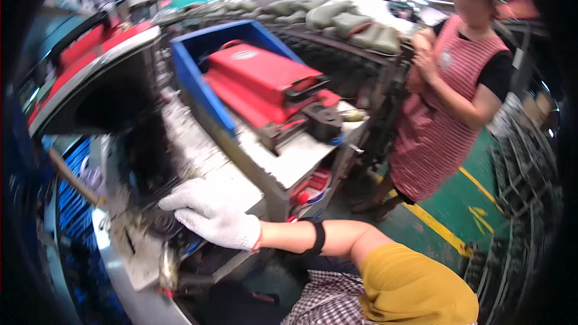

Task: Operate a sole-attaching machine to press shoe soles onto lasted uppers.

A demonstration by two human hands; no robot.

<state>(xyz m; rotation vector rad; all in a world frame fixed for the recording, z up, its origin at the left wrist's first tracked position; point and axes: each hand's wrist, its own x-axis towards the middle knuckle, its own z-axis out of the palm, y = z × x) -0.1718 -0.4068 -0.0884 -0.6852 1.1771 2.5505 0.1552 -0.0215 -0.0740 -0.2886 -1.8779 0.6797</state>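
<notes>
My right hand point(214, 215), in a white knitted glove, reaches left from a bare forearm with a black band and a mustard sleeve. Its fingers stretch out over a dark round machine part point(164, 221) at the front corner of the left machine. Thumb and fingers look slightly apart, and I see nothing held between them. Blur hides whether they touch the part. Just below it sits a small yellowish cylinder-shaped part point(169, 269). My left hand is out of view.
A red press-like machine point(259, 75) sits beside a blue tray wall point(201, 87) on a whitish bench point(280, 165). Olive-green padded pieces point(355, 27) line the far shelf. A person in a red checked apron point(436, 126) stands right, hands together. Dark racks point(524, 168) stand far right.
</notes>
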